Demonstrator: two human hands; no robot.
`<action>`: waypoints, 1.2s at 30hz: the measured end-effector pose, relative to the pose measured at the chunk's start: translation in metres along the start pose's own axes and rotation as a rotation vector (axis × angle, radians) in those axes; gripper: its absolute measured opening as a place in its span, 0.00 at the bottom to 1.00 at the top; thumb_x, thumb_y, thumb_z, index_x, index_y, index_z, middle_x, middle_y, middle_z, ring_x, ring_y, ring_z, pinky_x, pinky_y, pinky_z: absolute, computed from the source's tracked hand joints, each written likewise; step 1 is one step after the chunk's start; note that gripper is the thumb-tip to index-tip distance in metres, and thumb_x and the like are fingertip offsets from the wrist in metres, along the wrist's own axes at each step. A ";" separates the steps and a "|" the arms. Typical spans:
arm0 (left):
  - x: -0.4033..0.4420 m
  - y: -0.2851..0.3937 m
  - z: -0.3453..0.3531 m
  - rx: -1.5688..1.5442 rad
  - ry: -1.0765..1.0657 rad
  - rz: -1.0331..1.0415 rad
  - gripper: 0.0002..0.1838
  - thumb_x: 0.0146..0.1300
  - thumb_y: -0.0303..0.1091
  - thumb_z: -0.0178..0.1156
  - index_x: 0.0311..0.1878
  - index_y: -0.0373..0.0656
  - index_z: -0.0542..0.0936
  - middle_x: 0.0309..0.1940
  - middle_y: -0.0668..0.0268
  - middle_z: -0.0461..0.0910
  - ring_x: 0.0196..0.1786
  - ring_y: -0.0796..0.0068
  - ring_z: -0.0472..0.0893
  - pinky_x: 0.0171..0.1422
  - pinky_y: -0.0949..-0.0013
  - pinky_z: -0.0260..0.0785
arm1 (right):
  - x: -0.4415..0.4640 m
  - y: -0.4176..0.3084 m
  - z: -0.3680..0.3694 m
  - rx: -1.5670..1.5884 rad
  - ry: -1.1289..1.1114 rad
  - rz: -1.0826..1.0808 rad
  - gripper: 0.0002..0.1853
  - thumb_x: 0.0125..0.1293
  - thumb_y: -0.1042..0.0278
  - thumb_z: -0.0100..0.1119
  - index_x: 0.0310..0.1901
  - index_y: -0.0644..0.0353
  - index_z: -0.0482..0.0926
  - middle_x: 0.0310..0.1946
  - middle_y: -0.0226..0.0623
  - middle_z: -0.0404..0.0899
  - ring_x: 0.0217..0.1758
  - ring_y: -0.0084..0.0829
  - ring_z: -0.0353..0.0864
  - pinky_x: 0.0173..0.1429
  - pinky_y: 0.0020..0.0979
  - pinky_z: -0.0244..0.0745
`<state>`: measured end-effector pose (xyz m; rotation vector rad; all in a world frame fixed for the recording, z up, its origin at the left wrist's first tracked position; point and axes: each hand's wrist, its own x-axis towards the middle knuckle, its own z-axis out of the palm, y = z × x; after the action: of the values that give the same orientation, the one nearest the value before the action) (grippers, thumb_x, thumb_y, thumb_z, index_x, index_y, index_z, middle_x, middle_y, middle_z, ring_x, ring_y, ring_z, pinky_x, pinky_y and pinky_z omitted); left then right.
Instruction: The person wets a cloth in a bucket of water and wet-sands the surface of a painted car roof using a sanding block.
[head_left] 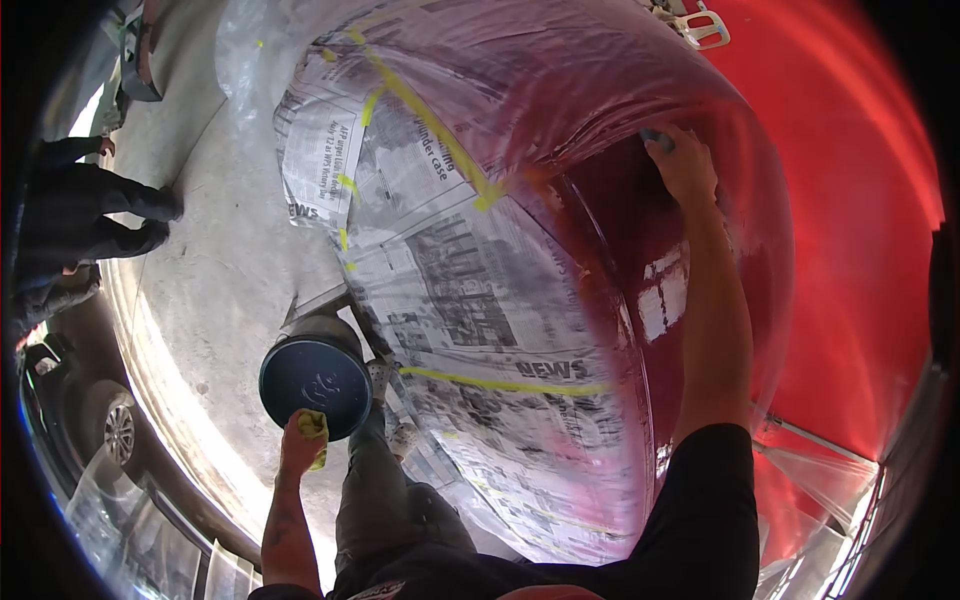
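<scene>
My right hand (pixel 685 170) is closed round a small dark block (pixel 657 140) and presses it on the glossy dark red panel (pixel 625 205), near its upper edge. My left hand (pixel 302 442) grips a yellow-green cloth (pixel 314 430) at the near rim of a dark bucket (pixel 318 385). Liquid with some pale foam shows inside the bucket. Between my hands, newspaper (pixel 460 290) covers a large part of the car body, held by yellow tape (pixel 430 120) and overlaid in part with reddish-stained plastic film (pixel 540 60).
At the left stands a person in dark clothes (pixel 90 210) on the concrete floor (pixel 220 200). A dark car (pixel 85 400) is at the lower left. Bright red surface (pixel 840 200) fills the right side. Clear plastic sheeting (pixel 810 480) hangs at the lower right.
</scene>
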<state>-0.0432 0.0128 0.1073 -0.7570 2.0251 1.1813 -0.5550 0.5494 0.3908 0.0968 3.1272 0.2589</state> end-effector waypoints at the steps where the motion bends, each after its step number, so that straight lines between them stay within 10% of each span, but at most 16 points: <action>1: -0.003 0.001 -0.001 -0.006 0.014 0.001 0.41 0.47 0.31 0.76 0.67 0.44 0.70 0.57 0.53 0.77 0.61 0.54 0.79 0.66 0.55 0.73 | 0.006 0.007 0.005 -0.007 -0.019 0.055 0.20 0.65 0.52 0.63 0.58 0.39 0.81 0.60 0.32 0.79 0.60 0.44 0.77 0.62 0.47 0.76; 16: -0.009 0.005 -0.001 -0.011 0.021 -0.027 0.42 0.47 0.32 0.76 0.68 0.42 0.69 0.58 0.52 0.77 0.62 0.54 0.78 0.67 0.56 0.72 | 0.013 0.044 0.025 -0.104 0.091 -0.193 0.21 0.69 0.49 0.56 0.62 0.40 0.77 0.59 0.39 0.79 0.61 0.55 0.77 0.61 0.54 0.76; 33: 0.001 0.000 0.016 -0.035 0.010 0.017 0.42 0.47 0.31 0.74 0.68 0.43 0.69 0.58 0.51 0.76 0.62 0.51 0.77 0.67 0.54 0.71 | -0.024 -0.022 0.016 -0.204 0.092 0.021 0.20 0.66 0.51 0.62 0.59 0.38 0.79 0.56 0.37 0.80 0.58 0.50 0.78 0.59 0.52 0.77; 36: -0.002 -0.001 0.018 -0.073 -0.001 -0.016 0.42 0.47 0.31 0.75 0.68 0.44 0.69 0.58 0.51 0.75 0.62 0.51 0.77 0.67 0.54 0.71 | -0.057 -0.042 0.011 -0.133 0.131 -0.264 0.20 0.66 0.52 0.62 0.59 0.38 0.79 0.54 0.38 0.80 0.56 0.49 0.79 0.56 0.50 0.78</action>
<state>-0.0365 0.0287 0.1012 -0.8070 1.9809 1.2519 -0.5004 0.5064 0.3728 -0.3445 3.1886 0.4843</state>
